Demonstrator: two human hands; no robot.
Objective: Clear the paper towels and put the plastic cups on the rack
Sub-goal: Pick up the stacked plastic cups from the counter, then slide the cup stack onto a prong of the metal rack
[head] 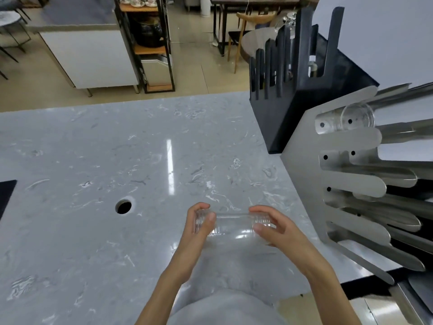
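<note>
- Clear plastic cups (230, 227), lying sideways, held up just above the countertop in the near centre. Looks like 2 cups mouth to mouth or nested; can't tell which, plastic too see-through. Ribbed bands at both ends.
- Left hand (199, 227) grips the left end: thumb on the near side, fingers curled over the top, closed round the ribbed part.
- Right hand (273, 227) grips the right end the same way, fingers wrapped over the top, thumb pressing the near side. Both forearms bare, coming in from the near edge.
- Grey marble-pattern countertop (93, 160) under the hands, w/ a bright strip of light reflected near the middle.
- Round hole (123, 205) in the countertop, left of the hands, well apart from them.
- Dark patch (5, 195) at the far-left edge of the frame; can't tell what it is.
- Metal rack (346, 184) to the right of the hands, silver, w/ long flat prongs sticking out to the right.
- One more clear cup (351, 119) already sits on an upper prong of that rack, tipped on its side.
- Dark slotted holder (293, 90) behind the rack, far right, touching or just beside it.
- Beyond the counter: tiled floor, a white cabinet (91, 57), a black-framed shelf unit (152, 43) w/ wooden shelves, a wooden chair (248, 31) by a dark table.
</note>
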